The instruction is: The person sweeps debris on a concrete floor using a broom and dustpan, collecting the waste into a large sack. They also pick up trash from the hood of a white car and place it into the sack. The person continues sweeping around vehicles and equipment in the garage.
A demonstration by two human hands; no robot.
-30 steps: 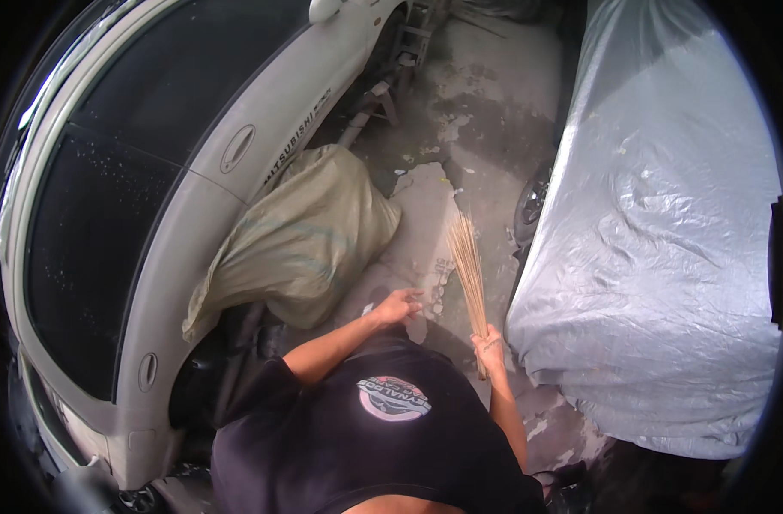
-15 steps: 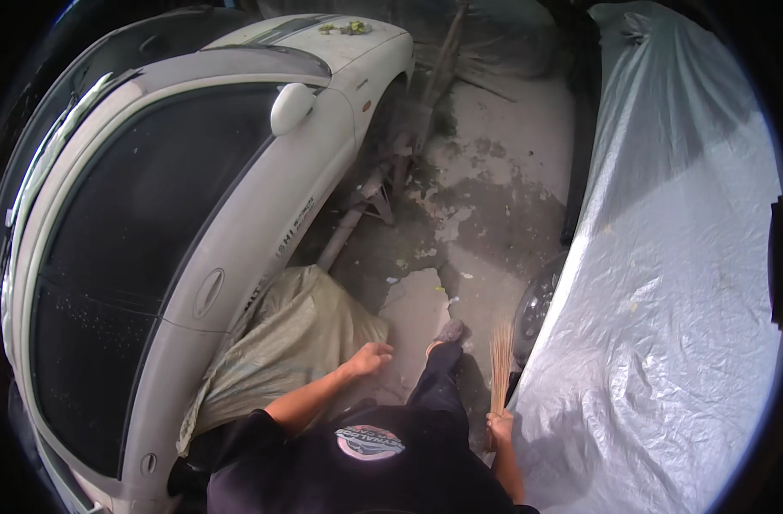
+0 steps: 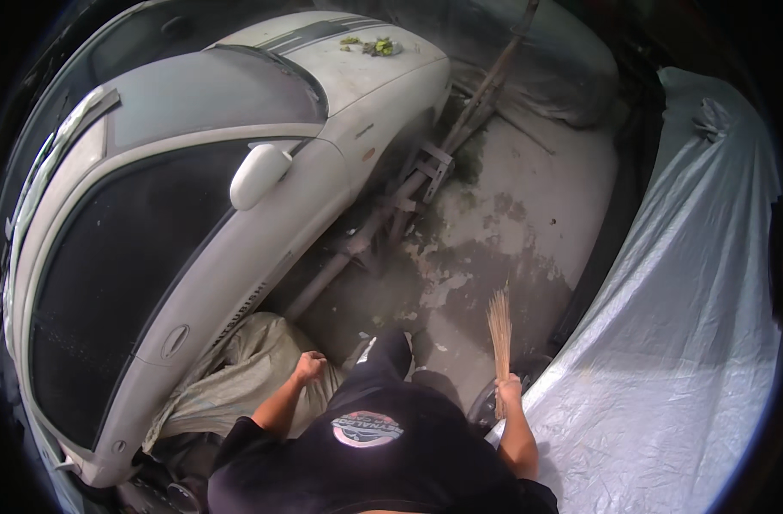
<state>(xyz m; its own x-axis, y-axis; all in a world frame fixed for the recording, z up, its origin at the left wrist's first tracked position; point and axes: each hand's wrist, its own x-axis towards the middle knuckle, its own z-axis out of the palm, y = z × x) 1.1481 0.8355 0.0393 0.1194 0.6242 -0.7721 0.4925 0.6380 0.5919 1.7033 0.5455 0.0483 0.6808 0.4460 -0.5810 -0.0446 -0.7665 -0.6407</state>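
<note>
My right hand (image 3: 509, 390) is wrapped round the lower part of a stick broom (image 3: 500, 330), a bundle of thin tan sticks. The bristle ends point up and away, over the concrete floor (image 3: 528, 223), and do not seem to press on it. My left hand (image 3: 308, 367) hangs with curled fingers beside a beige woven sack (image 3: 254, 368), and I see nothing in it. One of my legs (image 3: 387, 351) is stepping forward between the sack and the broom.
On the left stands a white car (image 3: 237, 248) with a side mirror (image 3: 259, 176); leafy bits (image 3: 379, 47) lie on its hood. Long poles or pipes (image 3: 417, 180) run beside it. To the right a silver tarp (image 3: 666, 343) drapes down, with a dark rounded part (image 3: 486, 403) near its edge.
I have stepped forward, so the car and poles sit differently in view. My left hand has drawn back from over the floor to beside the sack, while the broom stays in my right.
</note>
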